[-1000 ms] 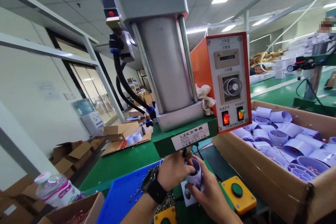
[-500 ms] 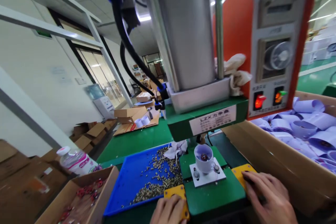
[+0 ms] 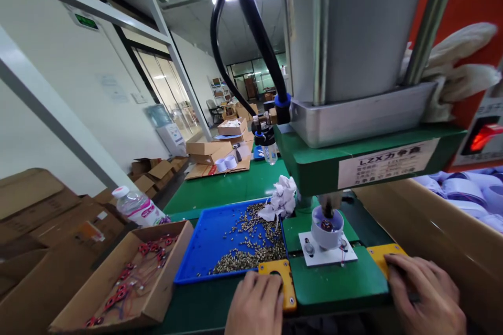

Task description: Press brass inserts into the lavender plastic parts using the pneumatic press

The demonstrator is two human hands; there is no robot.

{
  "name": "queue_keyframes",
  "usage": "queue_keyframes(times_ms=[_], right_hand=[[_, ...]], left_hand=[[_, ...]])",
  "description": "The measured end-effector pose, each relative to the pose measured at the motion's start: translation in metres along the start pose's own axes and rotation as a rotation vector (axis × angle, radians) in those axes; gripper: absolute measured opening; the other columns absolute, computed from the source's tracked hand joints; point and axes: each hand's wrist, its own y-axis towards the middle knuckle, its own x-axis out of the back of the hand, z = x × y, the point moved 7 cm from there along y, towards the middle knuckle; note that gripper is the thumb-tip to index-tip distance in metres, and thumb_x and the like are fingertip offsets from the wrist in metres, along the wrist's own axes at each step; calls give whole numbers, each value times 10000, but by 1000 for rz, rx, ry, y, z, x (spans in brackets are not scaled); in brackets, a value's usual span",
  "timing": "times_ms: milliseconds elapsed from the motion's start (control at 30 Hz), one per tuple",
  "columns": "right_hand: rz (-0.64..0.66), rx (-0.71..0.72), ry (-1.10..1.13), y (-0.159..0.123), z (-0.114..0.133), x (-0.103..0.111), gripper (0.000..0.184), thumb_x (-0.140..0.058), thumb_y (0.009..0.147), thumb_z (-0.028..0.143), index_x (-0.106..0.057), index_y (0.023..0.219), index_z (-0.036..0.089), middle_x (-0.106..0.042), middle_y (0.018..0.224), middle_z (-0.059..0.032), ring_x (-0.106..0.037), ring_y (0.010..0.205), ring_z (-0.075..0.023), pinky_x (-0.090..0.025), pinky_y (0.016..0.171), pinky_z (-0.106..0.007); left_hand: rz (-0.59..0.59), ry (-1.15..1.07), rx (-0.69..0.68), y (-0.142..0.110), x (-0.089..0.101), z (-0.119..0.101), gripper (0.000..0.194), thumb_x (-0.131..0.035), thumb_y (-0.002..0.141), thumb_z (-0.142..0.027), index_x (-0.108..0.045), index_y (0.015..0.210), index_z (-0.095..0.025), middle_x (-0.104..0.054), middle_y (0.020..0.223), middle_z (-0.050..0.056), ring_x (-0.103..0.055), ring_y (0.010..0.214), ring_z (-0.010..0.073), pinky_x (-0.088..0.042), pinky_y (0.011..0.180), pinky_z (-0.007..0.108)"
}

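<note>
My left hand (image 3: pixel 257 301) lies on the left yellow button box (image 3: pixel 288 285), its fingers bent over the top. My right hand (image 3: pixel 428 290) grips the right yellow button box (image 3: pixel 381 255), with its fingers curled over the near side. Between them a white plastic cup (image 3: pixel 327 235) stands upright on a white fixture plate (image 3: pixel 329 259) bolted to the green press base (image 3: pixel 341 285). A small dark red and black part (image 3: pixel 326 225) sits inside the cup. The press ram (image 3: pixel 330 203) reaches down to the cup's mouth.
A blue tray (image 3: pixel 214 238) of small metal pieces is left of the press. Further left are a cardboard box (image 3: pixel 157 298) of red wired parts and a plastic bottle (image 3: pixel 139 207). A large carton (image 3: pixel 424 220) of white cups stands right. The press head (image 3: pixel 365 167) overhangs.
The view has swung right-to-left, so everything sits further right. The ram is lower, at the cup's mouth. Both hands stay on the yellow boxes.
</note>
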Motion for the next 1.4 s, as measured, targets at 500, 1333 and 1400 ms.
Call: queue_keyframes(times_ms=[500, 1333, 1400], right_hand=[[173, -217, 284, 43, 9, 6, 255, -515, 842, 411, -675, 950, 244, -703, 977, -62, -654, 908, -251, -514, 789, -382], [194, -379, 961, -35, 104, -34, 663, -673, 753, 345, -446, 1370, 265, -638, 1233, -116, -622, 1121, -316, -544, 899, -409], [347, -333, 1046, -72, 114, -55, 458, -677, 744, 346, -609, 1194, 298, -707, 1097, -73, -683, 990, -272, -561, 839, -350]], left_hand=[[460, 20, 140, 102, -32, 47, 123, -619, 654, -184, -698, 738, -226, -739, 864, 52, -672, 880, 221, -442, 700, 277], [355, -50, 147, 100, -30, 37, 216, -447, 815, -152, -639, 877, -229, -724, 958, 27, -641, 922, 172, -417, 790, 272], [372, -41, 138, 101, -32, 34, 211, -439, 834, -167, -632, 899, -224, -720, 963, 38, -638, 927, 178, -412, 799, 279]])
